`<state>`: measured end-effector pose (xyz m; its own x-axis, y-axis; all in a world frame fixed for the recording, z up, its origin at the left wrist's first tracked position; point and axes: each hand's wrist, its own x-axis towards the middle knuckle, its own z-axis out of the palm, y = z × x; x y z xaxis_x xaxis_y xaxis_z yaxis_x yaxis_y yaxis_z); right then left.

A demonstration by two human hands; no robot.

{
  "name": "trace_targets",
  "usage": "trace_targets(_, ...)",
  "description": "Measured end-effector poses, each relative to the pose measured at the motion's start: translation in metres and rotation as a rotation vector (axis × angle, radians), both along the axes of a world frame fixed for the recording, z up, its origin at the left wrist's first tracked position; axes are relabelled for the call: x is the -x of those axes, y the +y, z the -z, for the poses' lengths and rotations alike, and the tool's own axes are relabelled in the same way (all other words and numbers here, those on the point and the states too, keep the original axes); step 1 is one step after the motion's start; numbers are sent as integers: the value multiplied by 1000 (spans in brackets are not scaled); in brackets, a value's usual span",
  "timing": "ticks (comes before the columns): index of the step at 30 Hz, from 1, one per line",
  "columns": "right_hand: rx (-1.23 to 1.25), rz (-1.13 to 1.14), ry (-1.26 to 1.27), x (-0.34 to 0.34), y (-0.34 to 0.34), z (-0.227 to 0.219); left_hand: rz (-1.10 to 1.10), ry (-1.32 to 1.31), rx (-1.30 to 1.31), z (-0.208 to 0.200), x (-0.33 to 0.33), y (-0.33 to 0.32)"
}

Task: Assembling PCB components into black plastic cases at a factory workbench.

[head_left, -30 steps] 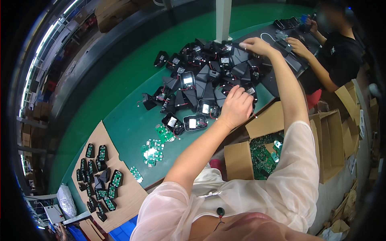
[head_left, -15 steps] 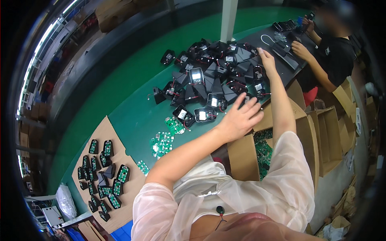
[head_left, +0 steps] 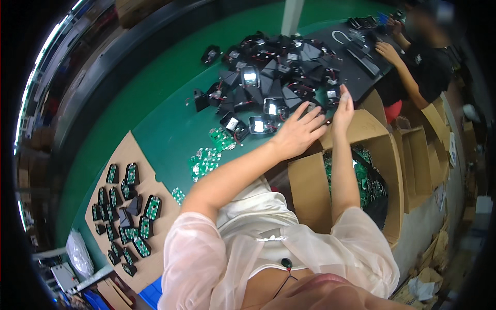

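Note:
A heap of black plastic housings [head_left: 276, 88] with red wires and pale inner parts lies on the green table. At its near right edge my left hand [head_left: 300, 133] rests with fingers spread, touching the closest housings. Beside it, my right hand [head_left: 342, 112] stands on edge against the heap's right side, fingers stretched upward, and holds nothing that I can see. Some housings are hidden under and behind my fingers. Left of my left hand lie a housing with a bright white face [head_left: 262, 125] and a tilted one [head_left: 233, 125].
Loose green circuit boards [head_left: 205, 163] lie left of my left forearm. Farther left, a cardboard sheet [head_left: 150, 175] carries several housings fitted with boards. An open carton [head_left: 310, 181] with green boards stands below my right arm. A co-worker [head_left: 426, 67] sits at the far right.
My right hand has come back from the heap's far right side toward my left hand. The view has shifted, so the table things appear higher. My left hand remains at the near edge.

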<state>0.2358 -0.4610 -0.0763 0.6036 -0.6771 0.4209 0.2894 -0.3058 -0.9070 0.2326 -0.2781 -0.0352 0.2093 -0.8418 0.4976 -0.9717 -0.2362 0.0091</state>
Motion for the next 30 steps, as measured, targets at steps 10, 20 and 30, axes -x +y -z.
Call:
trace_targets(10, 523, 96, 152, 28, 97, -11, -845, 233, 501, -31, -160, 121)
trace_targets(20, 197, 124, 85, 29, 73, 2, -1068, 636, -127, -9, -252, 129)
trace_targets(30, 390, 58, 299, 29, 113, -9, -1183, 589, -158, -5, -258, 153)
